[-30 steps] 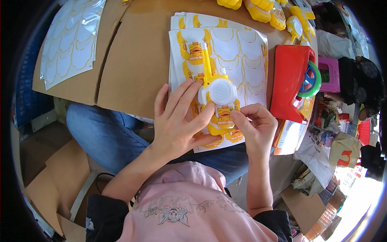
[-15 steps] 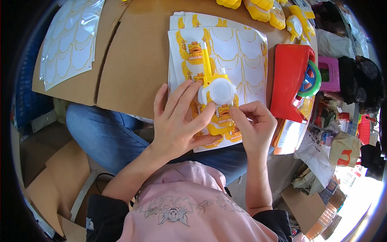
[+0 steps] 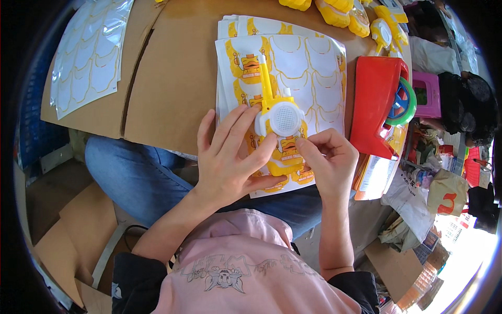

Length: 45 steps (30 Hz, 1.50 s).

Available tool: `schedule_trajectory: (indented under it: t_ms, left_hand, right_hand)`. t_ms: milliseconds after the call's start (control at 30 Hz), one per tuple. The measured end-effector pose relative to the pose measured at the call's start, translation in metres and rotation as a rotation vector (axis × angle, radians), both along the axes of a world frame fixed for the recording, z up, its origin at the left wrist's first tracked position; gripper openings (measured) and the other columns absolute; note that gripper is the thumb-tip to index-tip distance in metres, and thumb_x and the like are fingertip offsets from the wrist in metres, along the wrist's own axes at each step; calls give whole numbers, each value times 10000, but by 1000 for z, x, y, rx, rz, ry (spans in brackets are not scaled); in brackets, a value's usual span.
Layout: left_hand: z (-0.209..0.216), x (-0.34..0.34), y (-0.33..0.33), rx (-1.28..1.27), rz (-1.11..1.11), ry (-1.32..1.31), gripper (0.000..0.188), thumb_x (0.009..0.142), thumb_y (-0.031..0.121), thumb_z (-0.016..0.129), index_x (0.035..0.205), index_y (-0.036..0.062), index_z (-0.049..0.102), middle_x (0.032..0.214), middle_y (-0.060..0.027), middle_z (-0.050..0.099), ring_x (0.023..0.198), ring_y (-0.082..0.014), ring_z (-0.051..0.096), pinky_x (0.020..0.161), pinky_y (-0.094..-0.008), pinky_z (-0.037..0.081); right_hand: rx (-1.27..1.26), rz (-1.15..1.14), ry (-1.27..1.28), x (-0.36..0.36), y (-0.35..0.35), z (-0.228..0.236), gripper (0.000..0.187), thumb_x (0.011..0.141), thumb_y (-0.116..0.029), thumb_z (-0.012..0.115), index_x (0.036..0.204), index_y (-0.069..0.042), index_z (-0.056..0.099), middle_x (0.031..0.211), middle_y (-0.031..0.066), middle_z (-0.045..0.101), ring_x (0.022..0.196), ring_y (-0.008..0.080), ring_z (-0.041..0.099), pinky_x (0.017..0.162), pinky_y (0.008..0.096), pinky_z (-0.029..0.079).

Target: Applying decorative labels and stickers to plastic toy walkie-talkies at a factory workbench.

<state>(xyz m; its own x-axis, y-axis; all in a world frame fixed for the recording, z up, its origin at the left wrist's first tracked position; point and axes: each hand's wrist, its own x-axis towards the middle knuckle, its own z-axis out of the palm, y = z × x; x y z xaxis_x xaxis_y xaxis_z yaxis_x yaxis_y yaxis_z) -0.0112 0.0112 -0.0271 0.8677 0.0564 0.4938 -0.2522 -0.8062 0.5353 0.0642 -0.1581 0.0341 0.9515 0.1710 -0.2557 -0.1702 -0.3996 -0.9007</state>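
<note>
A yellow toy walkie-talkie point(image 3: 289, 168) with a white round speaker point(image 3: 285, 119) and a yellow antenna point(image 3: 266, 78) lies on a stack of sticker sheets point(image 3: 293, 49). On its lower front is an orange cartoon sticker point(image 3: 288, 148). My left hand point(image 3: 226, 152) steadies the toy from the left, its fingertips at the speaker's side and its thumb near the sticker. My right hand point(image 3: 330, 159) is closed in a pinch, thumb and index fingertip at the sticker's right edge. Several sticker places on the top sheet show bare white backing.
A red toy box with a green-and-blue steering wheel point(image 3: 401, 102) stands right of the sheets. More yellow toys point(image 3: 360, 20) lie at the far right. A used backing sheet point(image 3: 91, 55) rests on the cardboard point(image 3: 178, 68) at left. Shelves and bags crowd the right side.
Almost nothing differs. The toy, sheets and both hands appear shifted very slightly left in the picture; the right fingers stay at the sticker's edge.
</note>
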Motion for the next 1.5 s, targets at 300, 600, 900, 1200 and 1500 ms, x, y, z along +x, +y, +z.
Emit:
schedule_trajectory:
  t_ms: [300,600,900,1200,1500]
  left_hand:
    - [-1,1,0,-1,-5,-7,532,776,590,653,1150,213,625,1313,-186,539,1227,-345,516,1041,-573,282]
    - [0,-1,0,9,-21,19,537,769,569,670,1195,249,607,1338,-180,511,1248,-342,488,1039,-585,279]
    - [1,-3,-1,52,-34,66,527,759,558,675,1203,286,594,1358,-180,469,1253,-339,459,1047,-612,259]
    - [-1,-4,-1,99,-26,73,541,767,564,664,1236,310,569,1378,-187,447,1248,-342,453,1051,-628,240]
    - [-9,4,-4,-55,43,-70,707,698,447,805,1153,49,438,1342,-213,504,1229,-359,480,1053,-589,279]
  right_hand:
    - [6,-23,32,3,2,0,132,819,-42,739,797,56,653,691,27,641,575,29,552,505,170,428]
    - [-11,-16,63,4,4,5,128,824,-46,741,804,52,662,701,15,650,595,16,561,523,157,442]
    - [-208,84,-54,5,0,7,151,816,-92,769,810,21,669,588,-26,577,538,3,492,472,187,371]
    - [-493,195,-248,7,3,9,284,746,-211,821,753,-30,602,560,24,534,465,94,485,453,257,381]
    - [-388,185,-415,-24,12,-16,680,672,-258,866,1163,-26,457,1082,93,537,586,173,521,544,307,462]
